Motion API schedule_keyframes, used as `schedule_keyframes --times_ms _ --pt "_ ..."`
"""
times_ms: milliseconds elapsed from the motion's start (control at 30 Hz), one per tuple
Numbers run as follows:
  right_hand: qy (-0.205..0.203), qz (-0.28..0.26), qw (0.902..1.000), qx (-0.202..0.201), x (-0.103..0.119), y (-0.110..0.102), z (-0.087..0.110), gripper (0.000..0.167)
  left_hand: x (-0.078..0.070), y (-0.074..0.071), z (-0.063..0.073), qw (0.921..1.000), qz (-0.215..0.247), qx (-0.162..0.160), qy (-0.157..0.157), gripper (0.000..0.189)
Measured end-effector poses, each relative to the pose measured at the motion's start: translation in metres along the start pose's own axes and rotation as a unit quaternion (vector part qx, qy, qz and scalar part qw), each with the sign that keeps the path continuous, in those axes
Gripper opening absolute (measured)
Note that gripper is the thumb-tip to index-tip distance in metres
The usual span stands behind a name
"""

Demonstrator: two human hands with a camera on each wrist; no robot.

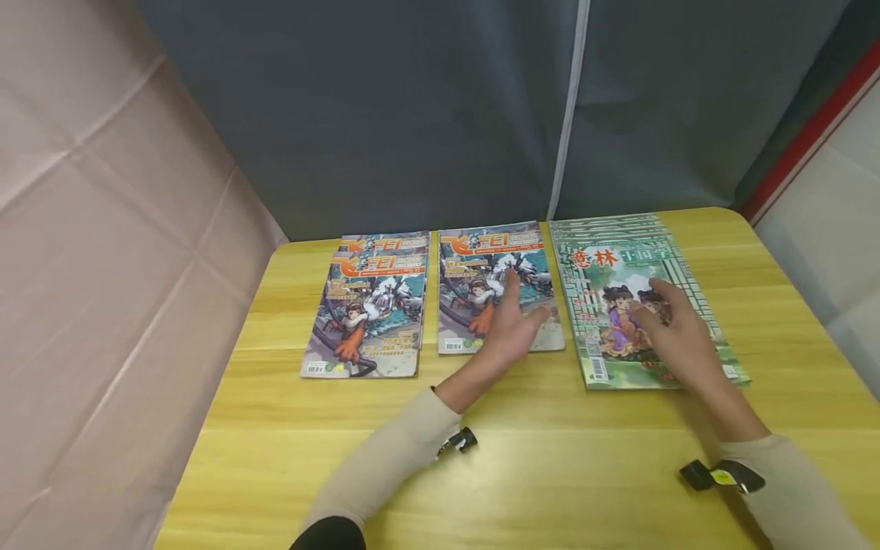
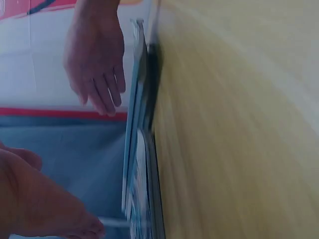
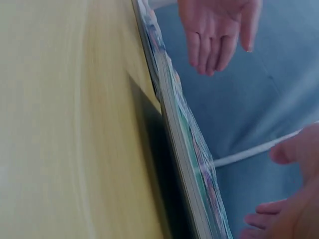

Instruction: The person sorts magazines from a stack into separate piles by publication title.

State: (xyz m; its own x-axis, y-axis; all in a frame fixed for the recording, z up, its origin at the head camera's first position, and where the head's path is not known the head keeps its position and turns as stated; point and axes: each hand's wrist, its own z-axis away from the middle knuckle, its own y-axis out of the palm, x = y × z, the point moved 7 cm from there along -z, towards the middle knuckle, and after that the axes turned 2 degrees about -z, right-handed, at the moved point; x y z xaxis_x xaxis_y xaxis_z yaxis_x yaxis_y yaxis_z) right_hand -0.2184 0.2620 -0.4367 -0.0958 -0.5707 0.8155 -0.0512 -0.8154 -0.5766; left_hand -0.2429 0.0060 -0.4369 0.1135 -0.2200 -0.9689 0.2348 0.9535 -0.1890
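Observation:
My left hand (image 1: 507, 327) hovers over the middle magazine (image 1: 457, 298), whose cover has an orange title and a cartoon figure. Its fingers are straight, the thumb spread to the right, and nothing is held. Above the fanned pile of green magazines (image 1: 594, 328) is my right hand (image 1: 677, 336), also with extended fingers and thumb apart. In the left wrist view a gap shows between the right hand (image 2: 97, 64) and the magazine edges (image 2: 132, 124). The right wrist view shows the left hand (image 3: 217, 35) palm-side, holding nothing.
Two overlapping magazines (image 1: 364, 325) with the same orange-titled cover lie to the left. All the piles rest toward the back of a yellow wood-grain table (image 1: 550, 458). Behind stands a dark grey curtain (image 1: 385, 114); a pale cloth wall (image 1: 103, 305) borders the left side.

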Motion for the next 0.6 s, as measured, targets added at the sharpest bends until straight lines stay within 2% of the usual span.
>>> schedule_keyframes --times_ms 100,167,233,367,467,600 --pt "-0.023 -0.024 0.9985 0.044 0.009 0.016 -0.002 0.078 0.011 -0.031 0.0 0.9997 -0.004 -0.019 -0.015 0.095" --pt "-0.034 -0.045 0.9958 0.072 0.013 0.025 -0.004 0.078 0.019 -0.05 0.0 0.9993 0.022 -0.023 -0.022 0.096" --pt "-0.043 -0.066 0.992 0.099 0.019 0.033 -0.005 0.077 0.027 -0.07 0.001 0.9985 0.026 -0.039 -0.029 0.095" --pt "-0.05 -0.107 0.9819 0.148 0.032 0.054 -0.006 0.075 0.04 -0.103 0.002 0.9968 0.011 -0.069 -0.04 0.094" --pt "-0.043 -0.13 0.9749 0.176 0.042 0.07 -0.005 0.073 0.049 -0.12 0.003 0.9964 0.006 -0.071 -0.047 0.095" --pt "-0.03 -0.157 0.9675 0.196 0.055 0.087 -0.002 0.074 0.059 -0.13 0.007 0.9972 0.013 -0.039 -0.063 0.092"
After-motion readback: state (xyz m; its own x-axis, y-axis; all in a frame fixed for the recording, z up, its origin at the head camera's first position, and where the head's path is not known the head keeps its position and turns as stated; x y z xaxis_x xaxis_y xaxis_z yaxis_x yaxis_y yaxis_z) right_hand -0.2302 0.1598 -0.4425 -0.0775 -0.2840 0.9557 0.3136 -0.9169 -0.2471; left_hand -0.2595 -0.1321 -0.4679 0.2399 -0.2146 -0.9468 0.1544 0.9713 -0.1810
